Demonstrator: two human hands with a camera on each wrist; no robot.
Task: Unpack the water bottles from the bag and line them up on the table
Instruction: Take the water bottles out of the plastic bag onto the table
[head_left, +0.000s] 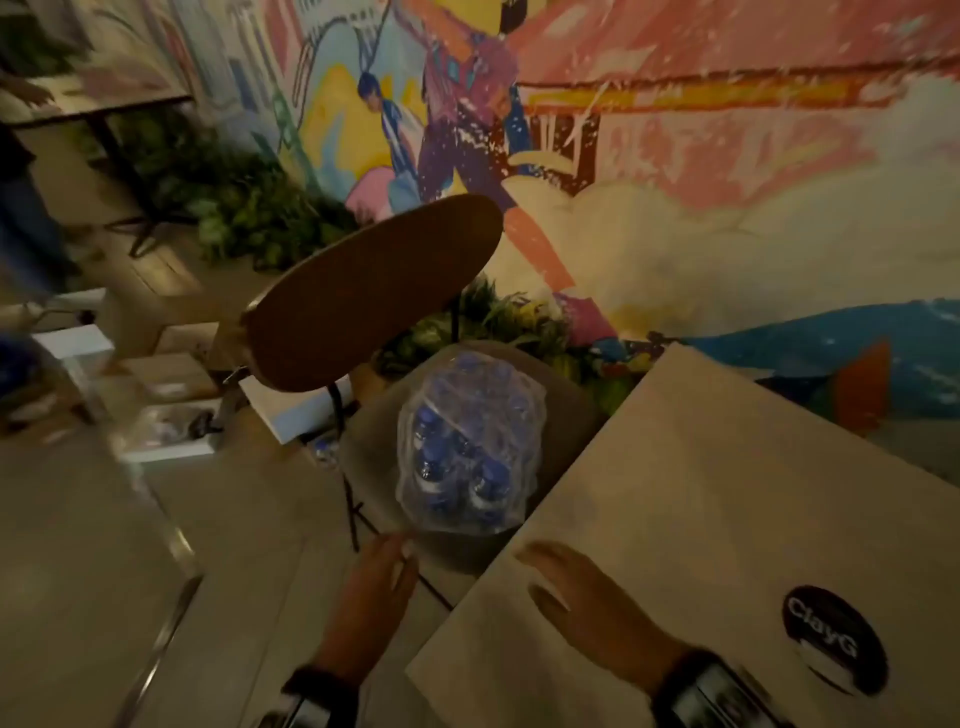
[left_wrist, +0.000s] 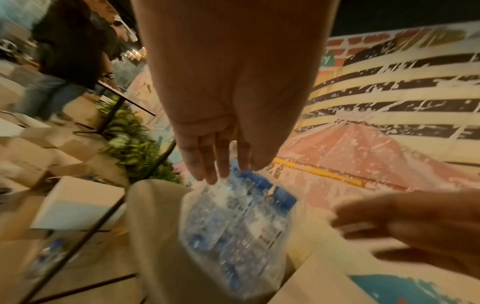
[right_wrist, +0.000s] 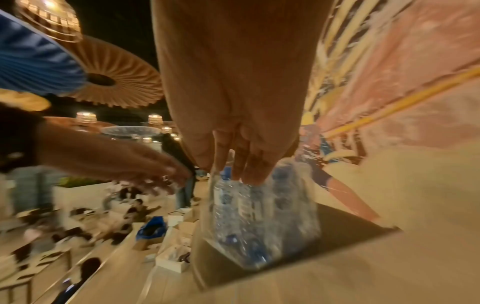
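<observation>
A clear plastic bag packed with several blue-capped water bottles stands on a chair seat, just left of the beige table. My left hand reaches toward the bag's near edge with straight fingers and holds nothing. In the left wrist view its fingertips hover just at the bag's top. My right hand hangs flat over the table's near corner, fingers straight. In the right wrist view its fingers point down at the bag. The frames are blurred.
The chair's brown backrest rises behind the bag. White and brown boxes litter the floor at left, beside green plants. A painted mural wall runs behind the table. A black round sticker marks the tabletop. Another person stands far left.
</observation>
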